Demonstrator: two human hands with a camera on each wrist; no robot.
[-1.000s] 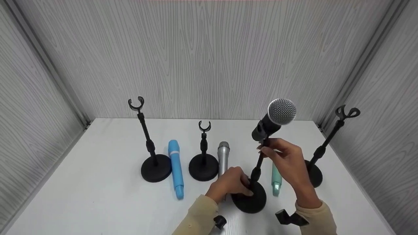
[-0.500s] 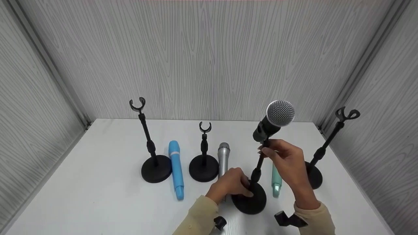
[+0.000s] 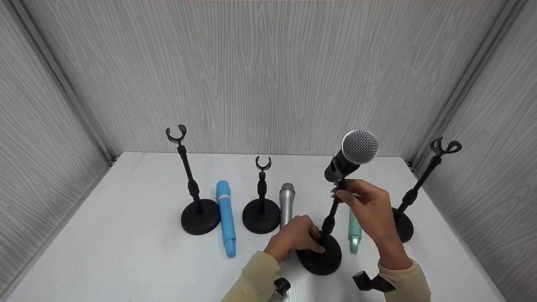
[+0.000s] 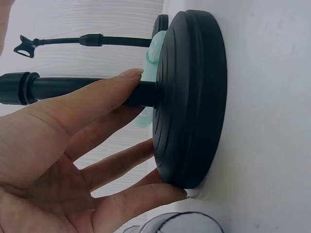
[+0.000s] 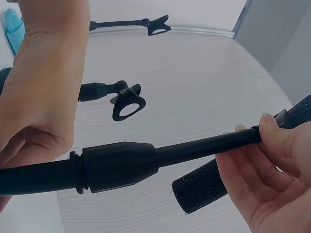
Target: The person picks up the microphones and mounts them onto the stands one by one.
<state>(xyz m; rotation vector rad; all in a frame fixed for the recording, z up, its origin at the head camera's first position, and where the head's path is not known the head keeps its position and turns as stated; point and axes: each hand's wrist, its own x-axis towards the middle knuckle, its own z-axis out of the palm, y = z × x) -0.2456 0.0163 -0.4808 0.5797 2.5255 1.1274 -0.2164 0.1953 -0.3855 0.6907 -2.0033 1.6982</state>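
A black microphone with a silver mesh head sits tilted in the clip of a black microphone stand. My right hand pinches the stand's upper pole just below the clip. Low on the same stand, my left hand grips the pole, thumb along it. Other fingers of that hand touch the round base in the left wrist view. The microphone's dark textured handle shows behind the pole in the right wrist view. A silver microphone lies partly hidden behind my left hand.
Stands with bare clips rise at left, centre and right. A blue microphone lies between the left and centre stands. Behind my right hand lies a mint-green microphone, partly covered. Grey wood-grain walls surround the white table.
The held microphone's head has shifted very slightly left and down since a second ago. Both hands keep the same hold on the stand.
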